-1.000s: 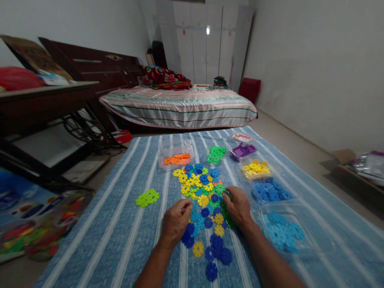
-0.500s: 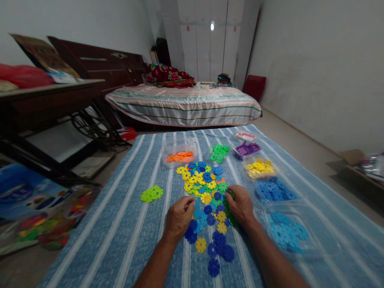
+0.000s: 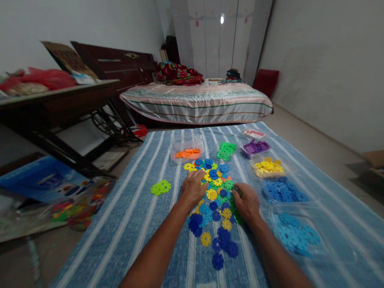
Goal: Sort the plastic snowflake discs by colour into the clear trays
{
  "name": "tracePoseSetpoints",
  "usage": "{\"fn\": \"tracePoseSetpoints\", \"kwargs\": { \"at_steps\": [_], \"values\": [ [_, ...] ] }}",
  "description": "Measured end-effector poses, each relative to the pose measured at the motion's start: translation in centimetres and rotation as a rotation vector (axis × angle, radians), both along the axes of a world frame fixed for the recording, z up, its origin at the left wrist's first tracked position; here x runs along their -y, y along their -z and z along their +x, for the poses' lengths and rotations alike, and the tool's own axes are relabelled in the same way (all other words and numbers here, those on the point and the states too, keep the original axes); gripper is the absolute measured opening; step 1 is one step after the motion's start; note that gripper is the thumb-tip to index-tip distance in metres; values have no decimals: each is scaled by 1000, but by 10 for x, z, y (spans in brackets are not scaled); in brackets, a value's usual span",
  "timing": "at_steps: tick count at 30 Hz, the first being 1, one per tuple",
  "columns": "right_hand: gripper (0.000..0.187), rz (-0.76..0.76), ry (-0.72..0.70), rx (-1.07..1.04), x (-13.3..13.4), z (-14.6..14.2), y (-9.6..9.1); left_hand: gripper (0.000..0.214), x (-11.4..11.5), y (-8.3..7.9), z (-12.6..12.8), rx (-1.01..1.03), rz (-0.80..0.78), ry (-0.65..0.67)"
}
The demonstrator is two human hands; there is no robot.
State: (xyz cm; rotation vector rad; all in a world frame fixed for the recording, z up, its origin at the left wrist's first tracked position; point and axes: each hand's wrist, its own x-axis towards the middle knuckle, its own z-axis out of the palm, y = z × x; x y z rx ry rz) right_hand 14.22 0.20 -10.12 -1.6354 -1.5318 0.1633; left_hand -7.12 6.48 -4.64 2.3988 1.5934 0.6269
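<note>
A heap of mixed plastic snowflake discs [image 3: 213, 188] in yellow, blue and green lies on a blue striped cloth [image 3: 135, 224]. My left hand [image 3: 194, 186] reaches into the heap's left side, fingers curled down onto the discs. Beside the heap's right edge, my right hand [image 3: 246, 203] is closed on several dark green discs [image 3: 235, 212]. A small lime green pile [image 3: 161, 187] lies apart on the left. Dark blue discs [image 3: 223, 244] trail toward me.
Clear trays behind and right of the heap hold sorted discs: orange [image 3: 188, 153], green [image 3: 226, 151], purple [image 3: 255, 147], yellow [image 3: 267, 167], blue [image 3: 283, 192], light blue [image 3: 295, 236]. A bed [image 3: 198, 102] stands beyond, a dark table [image 3: 54, 100] and toy bags [image 3: 78, 204] at left.
My left hand has moved forward from the near edge into the upper left of the heap. The right hand stays closed at the heap's right. The view has shifted left.
</note>
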Motion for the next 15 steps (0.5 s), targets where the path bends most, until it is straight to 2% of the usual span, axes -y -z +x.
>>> {"fn": "tracePoseSetpoints", "kwargs": {
  "at_steps": [2,4,8,12,15],
  "values": [
    [28,0,2,-8,0,0,0,51,-4,2,8,-94,-93,5],
    [28,0,-3,-12,0,0,1,55,0,5,16,-141,-137,17],
    [27,3,-1,-28,0,0,4,43,22,4,23,-151,-93,161],
    [27,2,0,-37,-1,0,5,33,41,-1,11,-158,-63,312],
    [27,-3,0,-39,-1,0,4,34,43,-1,-5,-121,-30,358]
  ]
}}
